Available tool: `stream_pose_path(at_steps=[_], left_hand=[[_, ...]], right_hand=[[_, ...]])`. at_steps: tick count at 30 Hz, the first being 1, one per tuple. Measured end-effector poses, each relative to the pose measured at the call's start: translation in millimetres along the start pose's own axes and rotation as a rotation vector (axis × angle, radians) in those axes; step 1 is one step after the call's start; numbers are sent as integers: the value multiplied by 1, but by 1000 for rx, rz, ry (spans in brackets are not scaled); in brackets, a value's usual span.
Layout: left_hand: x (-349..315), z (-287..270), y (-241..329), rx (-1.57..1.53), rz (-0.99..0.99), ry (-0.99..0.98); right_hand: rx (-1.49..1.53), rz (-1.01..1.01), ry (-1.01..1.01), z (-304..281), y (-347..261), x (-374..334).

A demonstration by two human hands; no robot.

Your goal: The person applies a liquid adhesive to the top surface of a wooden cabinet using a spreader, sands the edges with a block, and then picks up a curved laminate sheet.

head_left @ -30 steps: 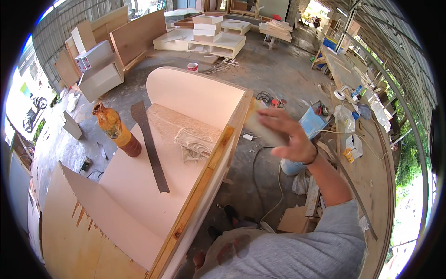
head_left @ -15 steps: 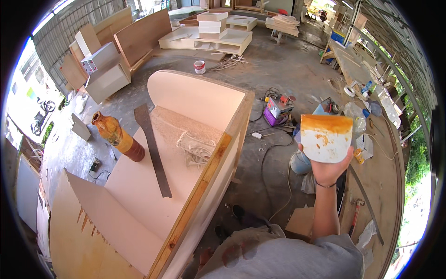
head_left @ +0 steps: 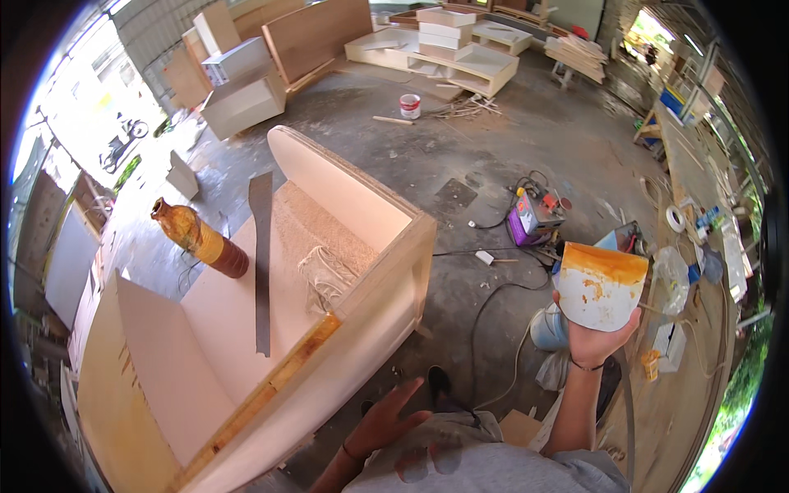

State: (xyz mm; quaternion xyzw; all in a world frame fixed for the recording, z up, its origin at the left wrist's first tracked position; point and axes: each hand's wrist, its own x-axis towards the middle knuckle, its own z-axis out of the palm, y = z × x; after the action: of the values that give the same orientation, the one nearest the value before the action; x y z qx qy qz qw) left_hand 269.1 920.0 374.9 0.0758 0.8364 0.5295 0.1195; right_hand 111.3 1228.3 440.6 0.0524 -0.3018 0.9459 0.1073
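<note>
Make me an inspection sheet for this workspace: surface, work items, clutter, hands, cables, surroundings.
Surface: pale wooden unit, bearing a dark strip and carved piece.
Work items: white plate, orange smear along its upper edge; stained bottle on the unit.
Clutter: tin and thin sticks on the floor.
Hands: right hand holds the plate; left hand open, apparently empty.
Cables: dark cable lies loose across the floor.
Surroundings: brown board behind, workbench at right.

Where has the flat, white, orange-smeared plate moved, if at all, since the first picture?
Yes: the plate, in the right hand, has moved rightward, away from the corner of the pale pink wooden unit.
</note>
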Motion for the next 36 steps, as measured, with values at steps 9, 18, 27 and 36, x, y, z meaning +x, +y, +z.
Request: stream_pose_path(at_steps=[9, 18, 27, 36], left_hand=[[144, -57, 150, 1002, 68, 608], [188, -46, 146, 1136, 8, 697], [174, -45, 159, 933, 374, 560], [176, -60, 133, 1116, 76, 698]], right_hand=[[-47, -65, 38, -30, -28, 40], [-47, -43, 134, -67, -37, 39], [8, -36, 20, -70, -31, 50], [-6, -31, 42, -75, -26, 56]])
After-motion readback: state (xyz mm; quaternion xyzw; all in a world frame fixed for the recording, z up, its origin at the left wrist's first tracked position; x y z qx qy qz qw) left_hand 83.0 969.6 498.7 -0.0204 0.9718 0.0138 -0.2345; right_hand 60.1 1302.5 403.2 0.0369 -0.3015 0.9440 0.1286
